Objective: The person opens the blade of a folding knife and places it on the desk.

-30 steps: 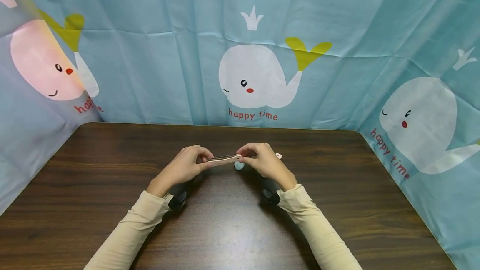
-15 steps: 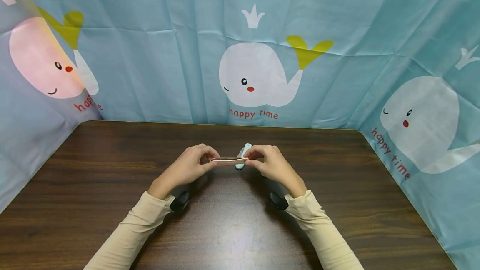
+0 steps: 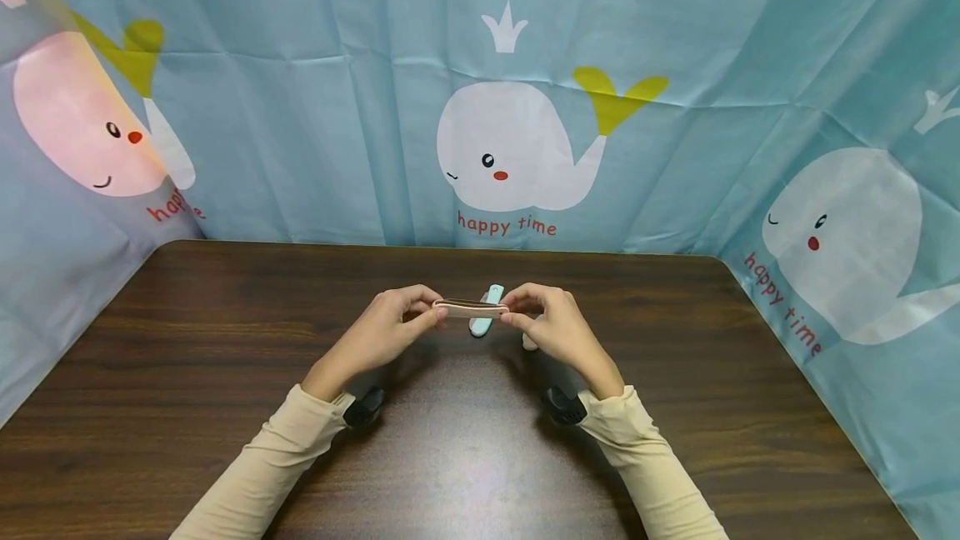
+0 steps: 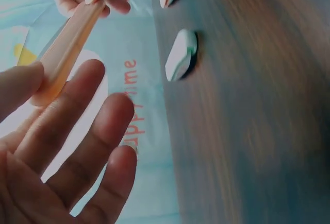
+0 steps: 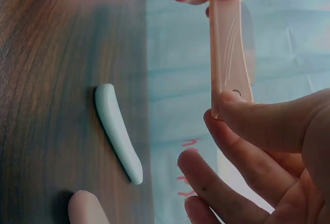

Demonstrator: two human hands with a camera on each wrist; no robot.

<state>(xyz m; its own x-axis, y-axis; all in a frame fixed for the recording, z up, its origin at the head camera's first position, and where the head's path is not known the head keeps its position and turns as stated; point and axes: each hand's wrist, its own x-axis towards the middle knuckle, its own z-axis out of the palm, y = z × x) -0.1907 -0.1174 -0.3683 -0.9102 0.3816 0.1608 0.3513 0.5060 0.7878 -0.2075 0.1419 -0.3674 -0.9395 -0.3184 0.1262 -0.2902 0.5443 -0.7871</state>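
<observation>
Both hands hold one pale pink folding knife level above the table. My left hand pinches its left end between thumb and fingers. At the other end, my right hand pinches with thumb and index finger, the other fingers spread loosely in the right wrist view. A greyish blade edge shows along the handle there. Below and behind it, a mint-green folding knife lies on the table, partly covered by the pink one. Another pinkish handle lies beside the right hand, mostly hidden by it.
The dark wood table reaches back to a light blue curtain printed with whales, which also hangs along both sides. Black wrist cameras sit under both wrists, close to the tabletop.
Both hands have shifted a little to the right with the pink folding knife. It has turned from slanted to nearly level. More of the mint-green knife shows now.
</observation>
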